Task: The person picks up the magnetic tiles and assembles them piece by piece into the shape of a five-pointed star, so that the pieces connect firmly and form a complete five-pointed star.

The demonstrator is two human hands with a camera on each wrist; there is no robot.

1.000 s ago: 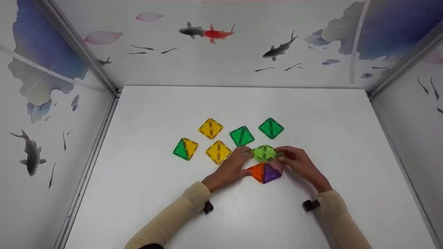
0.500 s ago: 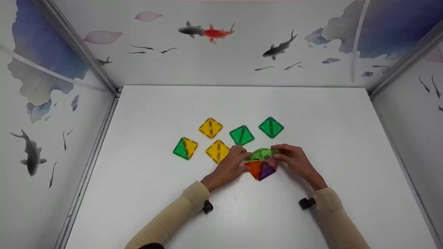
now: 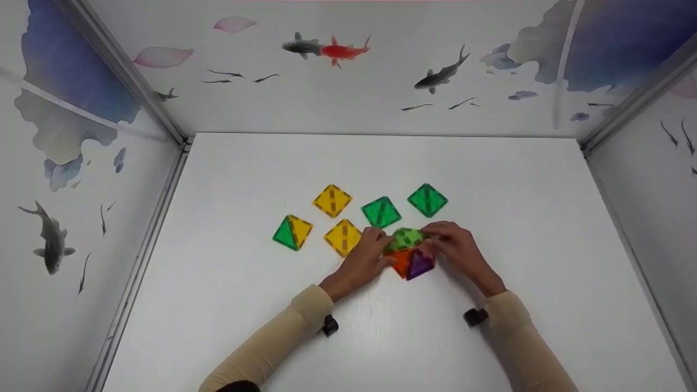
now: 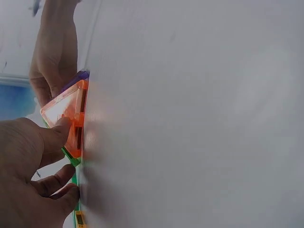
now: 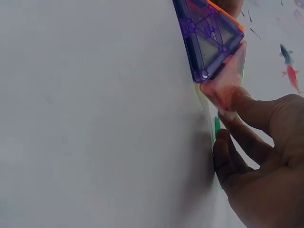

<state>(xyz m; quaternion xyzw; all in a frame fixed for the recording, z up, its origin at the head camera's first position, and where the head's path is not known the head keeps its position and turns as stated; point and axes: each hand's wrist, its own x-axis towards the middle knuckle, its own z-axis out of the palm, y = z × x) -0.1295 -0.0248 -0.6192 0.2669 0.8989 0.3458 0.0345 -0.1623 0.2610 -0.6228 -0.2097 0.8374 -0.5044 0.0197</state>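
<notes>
Triangular magnetic tiles stand joined in a small raised shape between both hands. Its near side shows an orange tile (image 3: 402,262) and a purple tile (image 3: 421,264); light green tiles (image 3: 407,238) form the far side. My left hand (image 3: 364,260) grips the left corner, its thumb on the orange tile's face in the left wrist view and its fingers around the light green side. With my right hand (image 3: 454,246) I pinch a clear pink tile (image 5: 224,85) at the right corner, thumb in front and fingers behind. The purple tile leans against the pink one in the right wrist view.
Flat on the white table lie yellow diamonds (image 3: 332,201), green diamonds (image 3: 427,200) and a half green, half yellow one (image 3: 293,232). One yellow diamond (image 3: 342,237) lies partly under my left hand's outline. Printed panels wall the table in.
The light green tiles have tilted and folded inward, and the joined shape has narrowed. My right hand has shifted left and slightly away; the left hand stays almost in place.
</notes>
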